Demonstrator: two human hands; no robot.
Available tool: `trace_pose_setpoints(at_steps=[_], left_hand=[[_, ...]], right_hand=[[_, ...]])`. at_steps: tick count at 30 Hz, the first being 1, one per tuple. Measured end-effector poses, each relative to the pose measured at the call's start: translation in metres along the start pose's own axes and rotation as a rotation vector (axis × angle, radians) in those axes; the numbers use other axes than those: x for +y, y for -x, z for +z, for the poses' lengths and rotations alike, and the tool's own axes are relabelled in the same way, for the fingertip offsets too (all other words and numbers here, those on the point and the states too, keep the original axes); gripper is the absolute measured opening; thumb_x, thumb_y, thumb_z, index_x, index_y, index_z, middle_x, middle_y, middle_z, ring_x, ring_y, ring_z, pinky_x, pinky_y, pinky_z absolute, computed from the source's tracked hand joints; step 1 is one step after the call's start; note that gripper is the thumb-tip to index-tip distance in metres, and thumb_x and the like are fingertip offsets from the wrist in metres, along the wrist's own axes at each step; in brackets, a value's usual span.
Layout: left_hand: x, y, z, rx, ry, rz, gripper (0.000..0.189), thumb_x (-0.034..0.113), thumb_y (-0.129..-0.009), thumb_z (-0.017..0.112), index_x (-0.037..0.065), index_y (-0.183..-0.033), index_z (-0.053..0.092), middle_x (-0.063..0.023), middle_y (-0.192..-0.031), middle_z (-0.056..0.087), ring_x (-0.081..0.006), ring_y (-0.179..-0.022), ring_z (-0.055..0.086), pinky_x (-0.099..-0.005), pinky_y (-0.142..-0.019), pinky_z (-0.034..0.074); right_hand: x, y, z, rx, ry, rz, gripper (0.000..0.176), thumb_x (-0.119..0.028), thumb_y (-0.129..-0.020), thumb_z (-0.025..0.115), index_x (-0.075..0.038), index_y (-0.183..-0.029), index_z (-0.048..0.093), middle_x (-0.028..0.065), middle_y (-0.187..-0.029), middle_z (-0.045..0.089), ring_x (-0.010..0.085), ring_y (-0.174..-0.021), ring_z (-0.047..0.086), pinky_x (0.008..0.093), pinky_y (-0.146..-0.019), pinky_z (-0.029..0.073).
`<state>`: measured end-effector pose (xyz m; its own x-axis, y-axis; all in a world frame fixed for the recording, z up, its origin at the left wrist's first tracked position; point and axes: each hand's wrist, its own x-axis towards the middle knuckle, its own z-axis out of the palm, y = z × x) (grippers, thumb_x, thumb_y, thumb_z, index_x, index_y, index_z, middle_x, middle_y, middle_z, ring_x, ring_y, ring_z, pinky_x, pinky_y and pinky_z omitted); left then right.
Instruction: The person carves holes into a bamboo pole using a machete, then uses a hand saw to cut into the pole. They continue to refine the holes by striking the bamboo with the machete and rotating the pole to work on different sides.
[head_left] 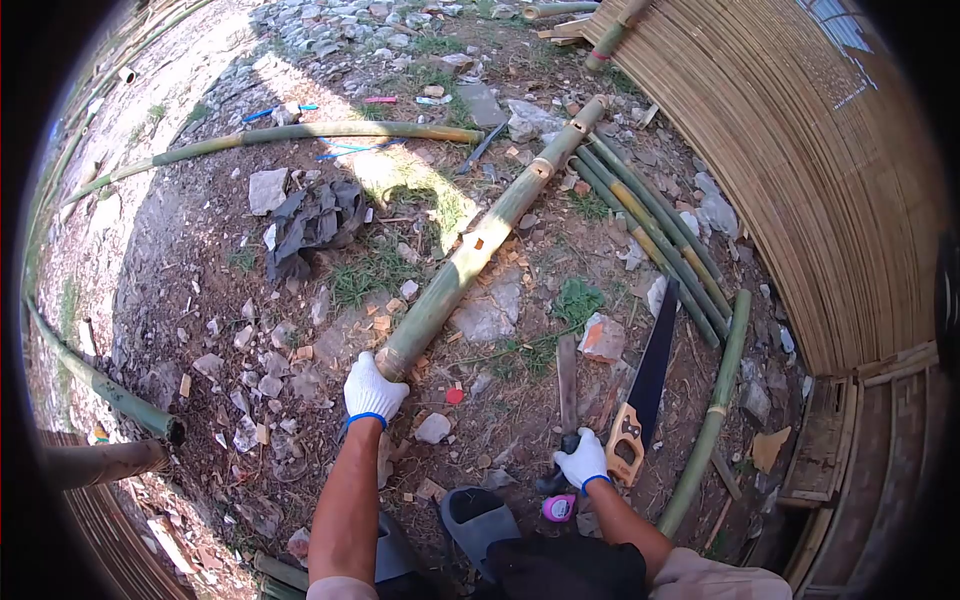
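A thick bamboo pole with several cut notches lies slanting across the ground in front of me. My left hand, in a white knitted glove with a blue cuff, is closed around its near end. Low on the right, my gloved right hand curls over a black handle; a long flat brownish strip extends beyond it, and the tool's exact kind is unclear. Just right of that hand lies a handsaw with a wooden handle and dark blade. A pink tape measure sits right below the hand.
Several thinner bamboo poles lie to the right, beside a slatted bamboo wall. A curved bamboo pole crosses the far left, near crumpled black sheeting. Stones, a broken brick and wood chips litter the ground. My sandals show below.
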<state>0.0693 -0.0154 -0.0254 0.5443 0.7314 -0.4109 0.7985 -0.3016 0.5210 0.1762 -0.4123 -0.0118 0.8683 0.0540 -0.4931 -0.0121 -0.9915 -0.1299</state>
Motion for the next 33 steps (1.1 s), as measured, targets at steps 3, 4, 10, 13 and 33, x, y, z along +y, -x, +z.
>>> trace_pose_setpoints(at_steps=[3,4,10,13,33], left_hand=[[-0.004,0.003,0.010,0.035,0.023,-0.008,0.062,0.024,-0.070,0.088,0.000,-0.119,0.058,-0.0276,-0.117,0.069,-0.0455,-0.107,0.071,-0.0506,-0.095,0.059],[-0.002,0.006,0.013,0.084,0.029,-0.007,0.059,0.022,-0.072,0.086,0.001,-0.120,0.059,-0.0282,-0.118,0.069,-0.0461,-0.108,0.071,-0.0511,-0.095,0.059],[0.000,0.003,0.014,0.039,0.114,-0.093,0.059,0.021,-0.071,0.084,0.001,-0.122,0.061,-0.0284,-0.118,0.070,-0.0461,-0.112,0.070,-0.0496,-0.097,0.057],[0.000,0.003,0.017,0.077,0.144,-0.110,0.059,0.020,-0.072,0.084,0.001,-0.123,0.061,-0.0283,-0.120,0.069,-0.0460,-0.113,0.069,-0.0494,-0.098,0.057],[0.001,0.011,0.027,0.057,0.253,-0.183,0.052,0.011,-0.077,0.081,0.000,-0.121,0.057,-0.0278,-0.119,0.063,-0.0481,-0.109,0.067,-0.0503,-0.094,0.056]], right_hand=[[0.023,-0.012,0.013,-0.069,-0.414,-0.012,0.046,-0.022,-0.078,0.084,0.000,-0.110,0.062,0.0106,-0.092,0.070,0.0259,-0.087,0.070,0.0381,-0.080,0.056],[0.019,-0.008,0.010,-0.084,-0.477,-0.025,0.039,-0.015,-0.081,0.080,-0.001,-0.111,0.060,0.0089,-0.090,0.067,0.0235,-0.079,0.069,0.0373,-0.072,0.055],[-0.066,0.053,-0.038,-0.040,-1.081,-0.077,0.023,0.000,-0.098,0.060,-0.003,-0.118,0.050,0.0052,-0.080,0.058,0.0125,-0.052,0.055,0.0292,-0.044,0.046],[-0.092,0.051,-0.047,-0.098,-1.145,-0.280,0.015,-0.015,-0.107,0.057,-0.003,-0.114,0.053,0.0048,-0.079,0.058,0.0114,-0.051,0.053,0.0281,-0.045,0.046],[-0.259,-0.029,-0.017,-0.070,-0.339,-0.762,0.031,-0.029,-0.112,0.055,-0.003,-0.097,0.060,0.0198,-0.068,0.065,0.0413,-0.061,0.068,0.0473,-0.055,0.051]])
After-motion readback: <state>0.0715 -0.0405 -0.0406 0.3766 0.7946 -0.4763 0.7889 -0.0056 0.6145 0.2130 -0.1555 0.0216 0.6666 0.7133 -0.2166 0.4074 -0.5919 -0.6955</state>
